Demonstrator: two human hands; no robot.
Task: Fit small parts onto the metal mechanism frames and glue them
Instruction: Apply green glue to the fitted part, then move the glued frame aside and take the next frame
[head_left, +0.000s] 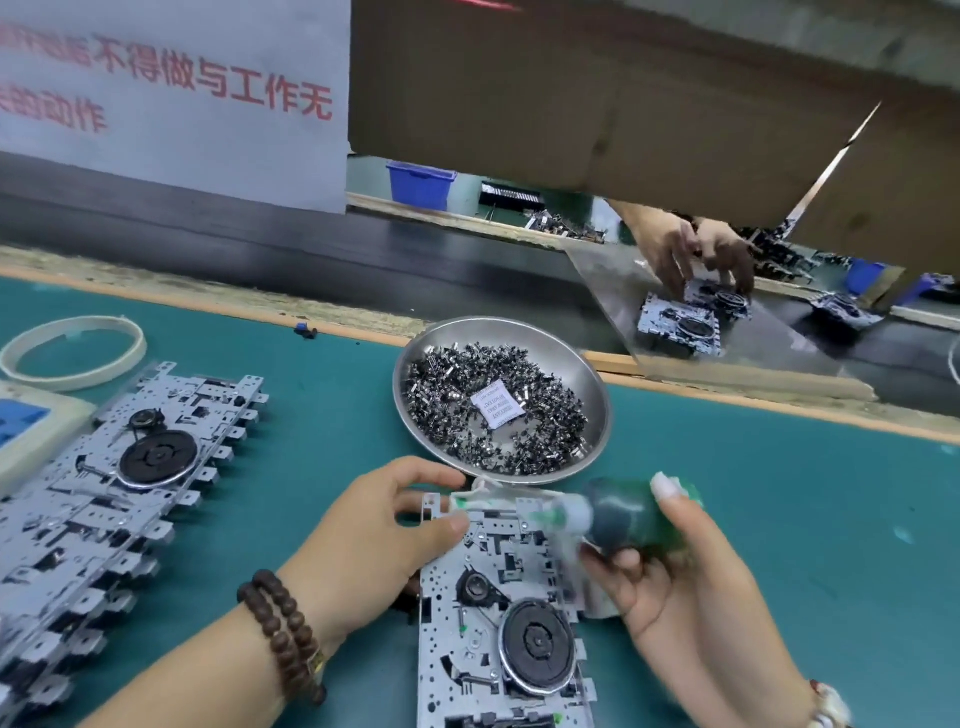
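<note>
The metal frame (498, 613) lies flat on the green mat (779, 519), between the person's two hands, its far edge just short of the steel bowl (597, 395). It is a pale grey stamped plate, punched all over with small holes and slots, with folded tabs along its sides; a black ribbed wheel ringed in bright metal (535, 644) sits toward the near end, a smaller black pulley (475, 584) beyond it, and a few green dabs show on the plate. The left hand (374, 540) grips the frame's far left corner, thumb lying on top of the plate and fingers curled over the edge; a dark bead bracelet (280, 639) circles that wrist. The right hand (675, 577) is wrapped round a dark green glue bottle (628, 519), held on its side with the pale nozzle (519, 506) pointing toward the left hand's thumb, over the frame's far edge; the bottle is blurred, so whether the tip touches the metal cannot be told. Just beyond both hands, the bowl holds a heap of small dark metal parts (467, 395) with a white paper packet (498, 410) on top. Out past the left hand, a long row of similar frames (104, 493) lies overlapping, and farther off a white ring (72, 353) rests on the mat.
</note>
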